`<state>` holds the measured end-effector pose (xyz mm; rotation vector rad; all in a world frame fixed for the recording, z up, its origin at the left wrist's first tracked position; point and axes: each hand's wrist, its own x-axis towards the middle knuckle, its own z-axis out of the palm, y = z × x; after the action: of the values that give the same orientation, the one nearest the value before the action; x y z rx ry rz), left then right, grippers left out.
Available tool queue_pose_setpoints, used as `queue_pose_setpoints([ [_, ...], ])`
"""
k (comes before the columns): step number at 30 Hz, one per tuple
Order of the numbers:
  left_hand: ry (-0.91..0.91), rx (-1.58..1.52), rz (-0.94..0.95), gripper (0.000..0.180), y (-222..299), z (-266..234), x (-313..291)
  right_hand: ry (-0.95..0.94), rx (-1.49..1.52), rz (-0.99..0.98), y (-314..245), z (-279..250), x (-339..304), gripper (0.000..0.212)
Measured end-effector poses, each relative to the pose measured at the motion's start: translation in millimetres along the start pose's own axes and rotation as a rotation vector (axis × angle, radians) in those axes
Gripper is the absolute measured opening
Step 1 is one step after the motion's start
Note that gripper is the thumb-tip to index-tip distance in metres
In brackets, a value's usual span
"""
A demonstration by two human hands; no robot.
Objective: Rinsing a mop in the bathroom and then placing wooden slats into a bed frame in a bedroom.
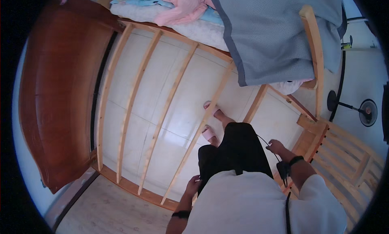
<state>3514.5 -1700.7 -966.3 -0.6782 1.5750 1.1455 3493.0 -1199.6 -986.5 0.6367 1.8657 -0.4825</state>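
Note:
My left hand (193,185) hangs low beside my black trousers (233,151). Its fingertips rest against the cloth and look loosely stretched, partly hidden. Out to the right, my right hand (276,147) is closed with curled fingers. A thin black cable (262,139) passes right at these fingers; whether they grip it I cannot tell. The cable runs on to a small black box (283,168) by my right forearm. Around my legs lies a wooden bed frame with several pale slats (170,96) spaced apart, and my feet in pink slippers (209,132) stand on the floor among them.
Tiled floor (162,72) shows between the slats. A curved brown headboard (60,96) rises at left. At the far side is a bed with a grey blanket (271,35) and pink cloth (184,7). To the right are a slatted wooden panel (352,157) and a fan (368,112).

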Motion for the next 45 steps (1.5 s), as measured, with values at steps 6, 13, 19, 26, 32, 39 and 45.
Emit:
queue_pose_setpoints([
  [6,-0.118,0.316,0.133,0.041,4.3,-21.7,2.7,-0.037,0.417,0.085,1.8,83.9,-112.9,0.039],
  [13,-0.214,0.635,0.052,0.048,-33.3,-46.2,-3.0,0.201,0.692,0.149,45.5,162.1,-185.9,0.024],
  [19,-0.325,0.621,0.17,0.049,-51.0,-26.6,6.0,0.396,0.719,0.01,77.3,192.7,-221.6,0.028],
  [26,-0.413,0.785,0.294,0.037,-37.0,15.3,23.3,0.491,0.623,-0.129,171.7,258.0,-202.6,0.029],
  [32,-0.487,0.799,0.279,0.037,-52.7,23.6,36.2,0.352,0.793,-0.229,210.0,274.3,-188.6,0.028],
  [39,-0.422,0.491,-0.064,0.03,-25.7,90.6,-26.4,0.291,1.174,0.017,255.3,250.6,-140.4,0.04],
  [45,-0.166,0.511,-0.075,0.027,-27.2,174.6,-44.5,0.357,1.531,0.135,393.7,291.4,-90.3,0.031],
])
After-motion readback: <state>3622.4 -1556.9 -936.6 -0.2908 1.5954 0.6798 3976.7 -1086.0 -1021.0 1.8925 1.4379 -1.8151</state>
